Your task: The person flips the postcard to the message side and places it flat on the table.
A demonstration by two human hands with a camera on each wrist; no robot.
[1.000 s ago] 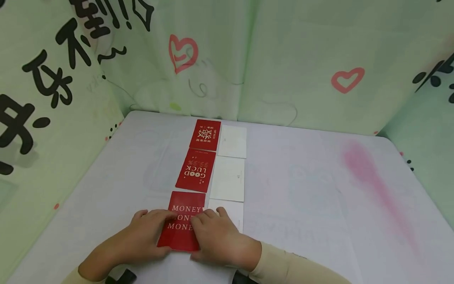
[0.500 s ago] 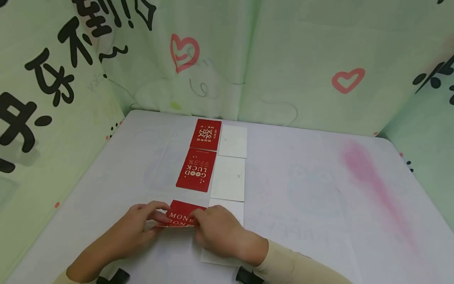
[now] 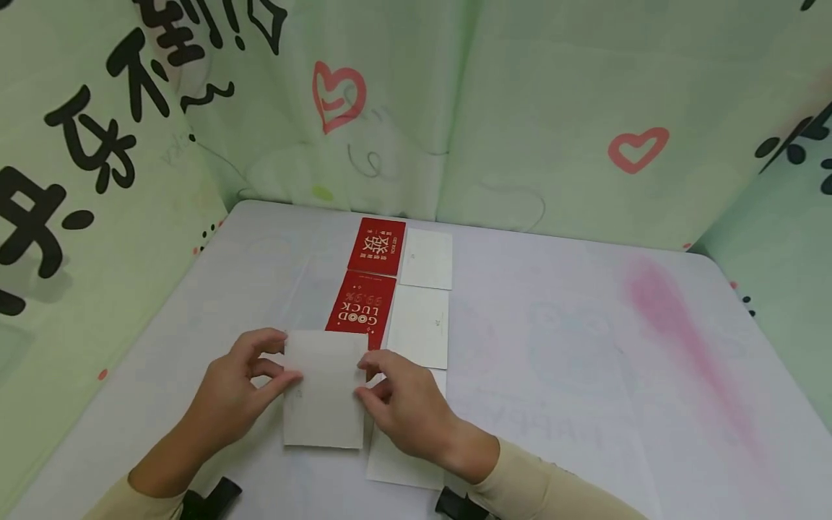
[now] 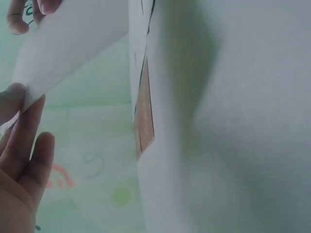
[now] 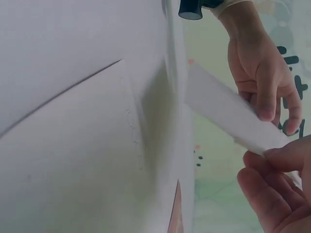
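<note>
My left hand (image 3: 224,393) pinches the left edge of a white-faced card (image 3: 325,404), while my right hand (image 3: 416,408) pinches its right edge. The card is raised off the table with its white side towards the head camera; its red face is hidden. It overlaps the lower part of the red GOOD LUCK card (image 3: 360,307). In the right wrist view, thumb and fingers grip the rim of the lifted card (image 5: 228,114). The left wrist view shows the same card (image 4: 73,43) between both hands.
Another red card (image 3: 377,245) with a large gold character lies beyond. To its right a column of white cards (image 3: 419,325) runs towards me, partly under my right hand. A white-covered table (image 3: 552,361) stands against green curtains (image 3: 520,108) with drawn hearts.
The MONEY card lay red side up under both hands, then was tilted up by its near edge. Now it is lifted and turned over, white side showing.
</note>
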